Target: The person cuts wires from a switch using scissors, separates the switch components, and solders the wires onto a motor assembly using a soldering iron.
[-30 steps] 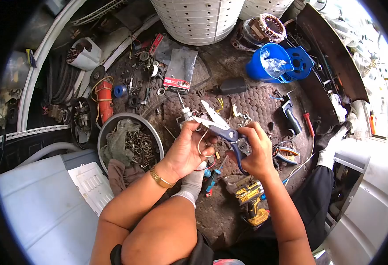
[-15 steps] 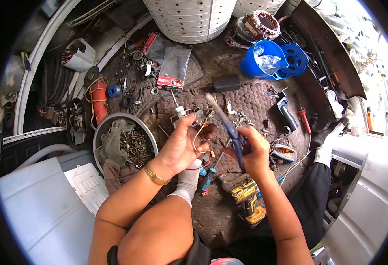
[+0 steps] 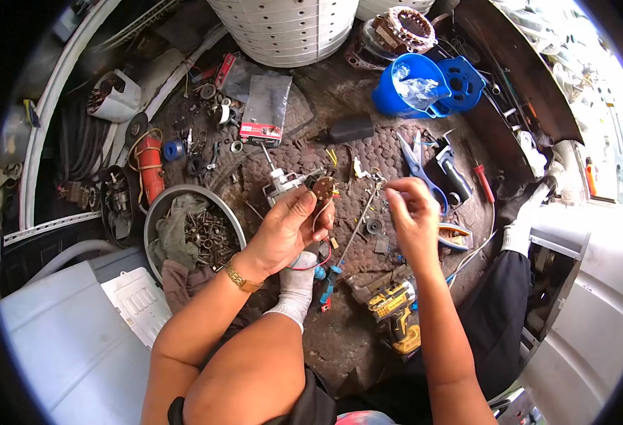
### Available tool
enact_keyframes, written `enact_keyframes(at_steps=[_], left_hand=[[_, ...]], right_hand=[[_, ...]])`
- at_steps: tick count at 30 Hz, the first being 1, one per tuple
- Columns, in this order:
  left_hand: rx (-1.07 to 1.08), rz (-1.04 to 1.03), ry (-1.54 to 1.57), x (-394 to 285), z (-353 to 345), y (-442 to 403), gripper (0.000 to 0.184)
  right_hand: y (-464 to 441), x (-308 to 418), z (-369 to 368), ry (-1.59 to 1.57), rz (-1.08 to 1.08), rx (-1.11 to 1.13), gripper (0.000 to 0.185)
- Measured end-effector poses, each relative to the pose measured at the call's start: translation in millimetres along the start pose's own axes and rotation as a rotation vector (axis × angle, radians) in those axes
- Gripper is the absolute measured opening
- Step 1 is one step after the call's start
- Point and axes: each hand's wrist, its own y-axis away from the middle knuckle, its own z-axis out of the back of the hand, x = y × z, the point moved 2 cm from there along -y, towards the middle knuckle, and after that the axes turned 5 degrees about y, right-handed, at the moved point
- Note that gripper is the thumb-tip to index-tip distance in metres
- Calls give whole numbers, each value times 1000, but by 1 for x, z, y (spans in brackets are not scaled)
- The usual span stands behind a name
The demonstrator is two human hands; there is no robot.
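Though scissors (image 3: 416, 167) near, room between hands (image 3: 283, 232)

Part of the brown disc (image 3: 323, 188) was covered by the thumb of the left hand (image 3: 283, 237), and the course of the pale wire (image 3: 320, 210) was lost among its fingers. The near side of the metal assembly (image 3: 285, 183) on the bumpy mat (image 3: 386, 150) was hidden by the same hand. Whether anything was held in the curled fingers of the right hand (image 3: 414, 223) could not be told; behind it, toward the mat's right edge, the handles of the blue scissors (image 3: 420, 171) were partly concealed. The white drum (image 3: 286, 32), beyond the mat's far edge, was cut off by the top of the view. The screws (image 3: 208, 237) in the basin (image 3: 238, 228) were too small to be told apart, as was the print on the red-and-white label (image 3: 260, 132).
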Motion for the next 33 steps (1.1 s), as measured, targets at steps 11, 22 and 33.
enact_keyframes(at_steps=[11,22,33], left_hand=[[-86,-35,-116,-4,-9,2,34],[-66,-3,-118,-7,-6,3,34],[-124,-92,-106,-22,-20,1,33]], right_hand=[[-16,50,-33,-407,-131,334,14],[-13,53,-32,-622,-296,355,12],[-10,44,-38,-651,-437,397,12]])
